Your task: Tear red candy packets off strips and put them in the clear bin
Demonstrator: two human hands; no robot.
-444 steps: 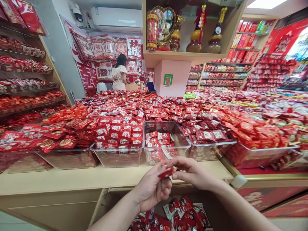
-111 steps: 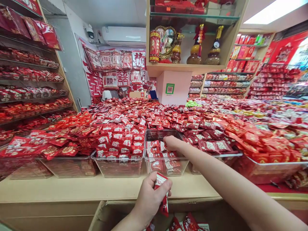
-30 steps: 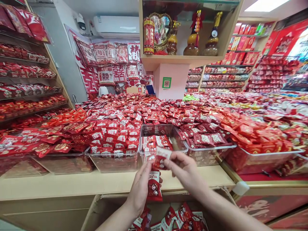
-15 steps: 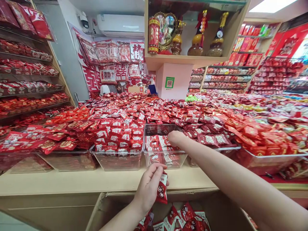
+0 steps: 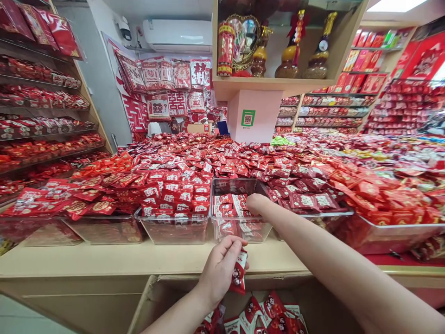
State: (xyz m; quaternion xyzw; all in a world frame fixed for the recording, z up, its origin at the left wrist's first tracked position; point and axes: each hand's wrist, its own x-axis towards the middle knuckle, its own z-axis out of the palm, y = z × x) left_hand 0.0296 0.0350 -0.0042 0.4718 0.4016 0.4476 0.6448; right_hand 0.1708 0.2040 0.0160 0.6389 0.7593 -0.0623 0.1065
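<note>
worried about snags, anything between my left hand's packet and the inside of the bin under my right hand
Yes: the bin's clear front wall stands between, and your right hand covers the bin's right side.

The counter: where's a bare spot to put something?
There's bare counter before the clear bins, left of the left hand, and a patch right of it, by the cardboard box. Behind the bins, it's crowded with heaped packets.

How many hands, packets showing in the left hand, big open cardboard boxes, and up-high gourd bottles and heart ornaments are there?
Left hand and right hand: 2
Red-and-white packet showing in the left hand: 1
Big open cardboard box: 1
Gourd-shaped bottles: 3
Heart-shaped ornament: 1
Total: 8
</note>
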